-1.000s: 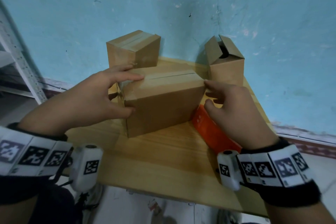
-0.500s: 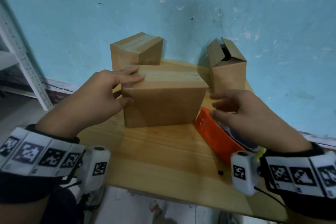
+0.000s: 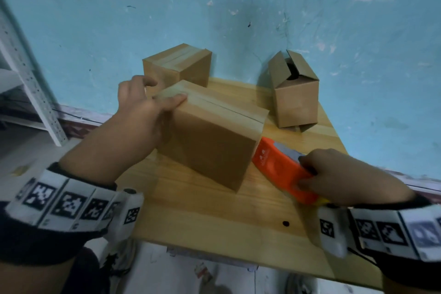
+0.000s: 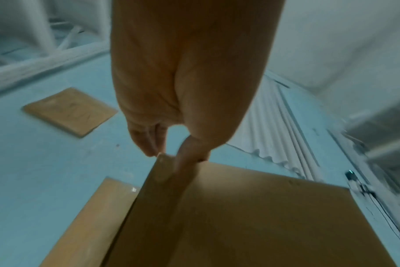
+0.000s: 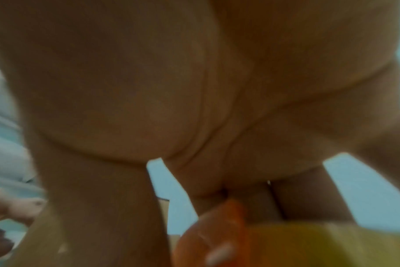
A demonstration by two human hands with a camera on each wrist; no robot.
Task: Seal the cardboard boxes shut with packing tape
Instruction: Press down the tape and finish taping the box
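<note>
A closed brown box (image 3: 214, 141) with a slit along its top stands turned at an angle mid-table. My left hand (image 3: 164, 102) grips its upper left corner, thumb on top and fingers behind; the left wrist view shows that hand (image 4: 171, 148) pinching the corner of the box (image 4: 251, 207). Just right of the box an orange tape dispenser (image 3: 279, 164) lies on the wooden table (image 3: 214, 217). My right hand (image 3: 317, 172) is curled round its near end. In the blurred right wrist view, the fingers (image 5: 217, 198) wrap the orange body (image 5: 217, 234).
A taped box (image 3: 179, 64) sits at the back left against the blue wall. At the back right stands a box (image 3: 296, 93) whose top flaps are open. A white metal rack (image 3: 31, 83) stands off the table's left.
My right hand left the box's right edge, dropped to the orange tape dispenser and took hold of it. My left hand swung the middle box round to an angle.
</note>
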